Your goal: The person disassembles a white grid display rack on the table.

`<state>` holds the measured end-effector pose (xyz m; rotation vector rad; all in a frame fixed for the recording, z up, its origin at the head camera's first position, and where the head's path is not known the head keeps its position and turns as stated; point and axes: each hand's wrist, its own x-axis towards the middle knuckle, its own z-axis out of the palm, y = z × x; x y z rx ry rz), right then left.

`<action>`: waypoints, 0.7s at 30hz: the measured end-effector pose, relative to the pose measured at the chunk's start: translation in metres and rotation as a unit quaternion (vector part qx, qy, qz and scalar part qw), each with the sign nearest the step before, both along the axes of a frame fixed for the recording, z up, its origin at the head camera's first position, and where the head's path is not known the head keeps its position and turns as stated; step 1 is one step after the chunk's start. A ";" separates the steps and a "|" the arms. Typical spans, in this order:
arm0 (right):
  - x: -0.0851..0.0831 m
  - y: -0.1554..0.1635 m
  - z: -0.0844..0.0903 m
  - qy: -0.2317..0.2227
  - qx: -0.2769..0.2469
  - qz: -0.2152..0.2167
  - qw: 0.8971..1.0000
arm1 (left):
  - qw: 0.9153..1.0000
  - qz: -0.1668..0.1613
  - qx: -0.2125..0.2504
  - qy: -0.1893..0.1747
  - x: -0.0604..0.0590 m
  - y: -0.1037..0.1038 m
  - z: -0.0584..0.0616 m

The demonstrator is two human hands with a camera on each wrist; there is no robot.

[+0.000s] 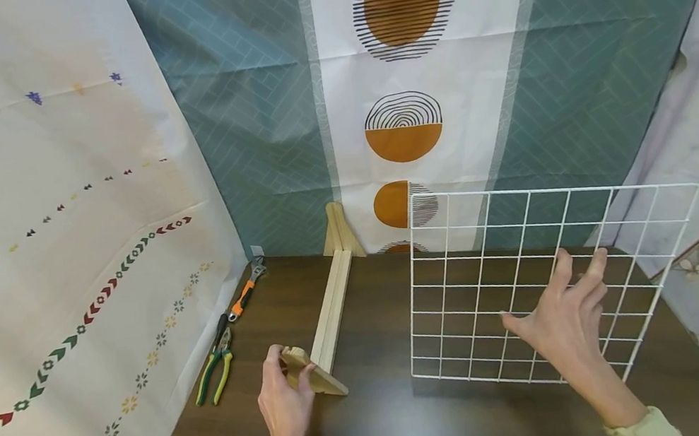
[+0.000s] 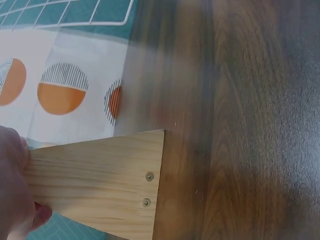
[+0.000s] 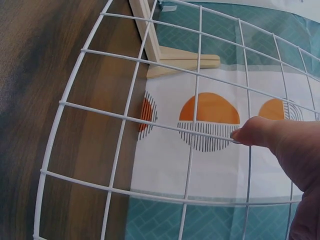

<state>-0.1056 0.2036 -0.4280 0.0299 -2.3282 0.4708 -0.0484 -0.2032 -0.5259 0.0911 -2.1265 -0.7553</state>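
My left hand (image 1: 284, 399) grips the upper part of the near end piece (image 2: 95, 185) of a wooden stand, fingers on one side and thumb on the other. Two screw heads show low on that piece in the left wrist view. A long pale bar (image 1: 333, 305) joins it to a matching upright end piece (image 1: 339, 230) at the back of the table. On the right, a white wire grid panel (image 1: 551, 190) stands on edge, leaning. My right hand (image 1: 565, 323) holds it near its middle, fingers spread at the wires and thumb (image 3: 265, 131) against one wire.
Along the table's left side lie pliers with green-yellow handles (image 1: 203, 379), a black-handled tool (image 1: 220, 327) and an orange-handled adjustable wrench (image 1: 243, 300). Patterned cloth (image 1: 249, 115) hangs behind the dark wooden table (image 1: 395, 412) and on both sides.
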 end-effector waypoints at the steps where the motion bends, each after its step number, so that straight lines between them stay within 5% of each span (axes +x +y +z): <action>1: 0.000 0.000 0.000 0.000 0.000 0.001 1.000 | 1.000 0.001 0.000 0.002 0.000 0.001 0.000; 8: 0.000 0.001 0.004 -0.078 -0.030 -0.011 0.996 | 1.000 0.007 0.004 0.001 -0.001 0.005 0.000; 21: -0.016 -0.005 0.004 -0.241 -0.048 -0.004 0.969 | 1.000 0.023 0.015 0.015 -0.001 0.010 -0.003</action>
